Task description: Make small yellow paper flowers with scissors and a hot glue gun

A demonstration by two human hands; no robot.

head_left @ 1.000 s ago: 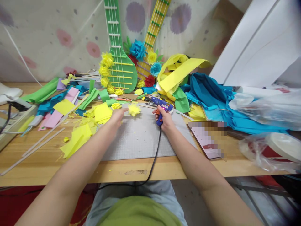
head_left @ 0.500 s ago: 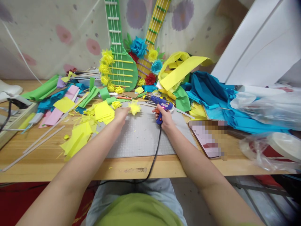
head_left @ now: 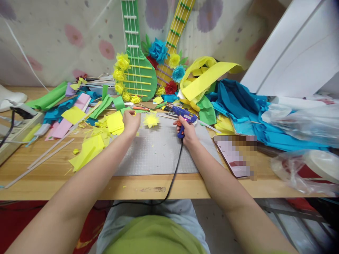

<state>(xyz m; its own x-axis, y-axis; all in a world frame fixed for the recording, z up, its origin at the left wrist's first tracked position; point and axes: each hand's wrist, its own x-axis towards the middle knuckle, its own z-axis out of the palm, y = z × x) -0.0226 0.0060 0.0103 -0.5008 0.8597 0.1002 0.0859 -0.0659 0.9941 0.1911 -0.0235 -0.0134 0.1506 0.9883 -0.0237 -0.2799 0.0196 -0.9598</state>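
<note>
One left hand (head_left: 131,122) curls its fingers, their grip unclear; just beside, at three o'clock, a spiky yellow paper flower (head_left: 151,120) lies on a grey gridded mat (head_left: 156,158); farther toward three, the right hand (head_left: 189,133) grasps a blue plastic glue gun (head_left: 187,116).

Head view, single: worn on the person's head, above the near edge of the bench (head_left: 119,187), facing forward and down at close range. Top of frame: flowered backdrop (head_left: 91,67). Bottom centre: wearer's green shirt (head_left: 156,236), seen from above. Mid-frame: left hand (head_left: 131,122) and right hand (head_left: 189,131), arms outstretched from the lower corners.
</note>
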